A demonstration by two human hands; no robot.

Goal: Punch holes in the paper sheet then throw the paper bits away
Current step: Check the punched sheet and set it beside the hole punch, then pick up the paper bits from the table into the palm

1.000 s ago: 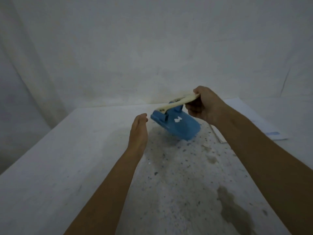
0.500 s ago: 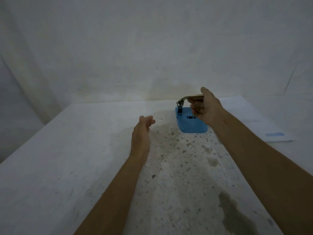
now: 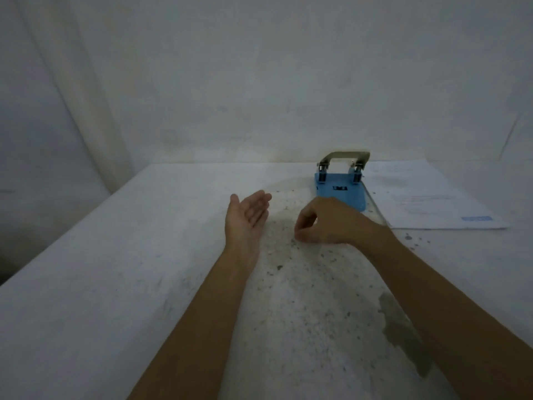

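the left hand (image 3: 247, 216) is held out flat and open, palm turned up and inward, fingers together, with nothing in it that i can make out. just to its right the right hand (image 3: 323, 223) is down low at the worktop (image 3: 86, 284), fingers curled in and thumb meeting the fingertips in a pinch; whether anything sits between them is too small to tell. under and around both hands the worktop is dusted with tiny pale paper bits (image 3: 288, 298) and dark specks. beyond the right hand, close to its knuckles, the blue hole punch (image 3: 340, 189) stands on its base with its pale metal lever raised, no hand on it. further right of that hand the paper sheet (image 3: 427, 197) lies flat on the worktop, just beside the punch. a dark stain (image 3: 403, 336) shows beside the right forearm.
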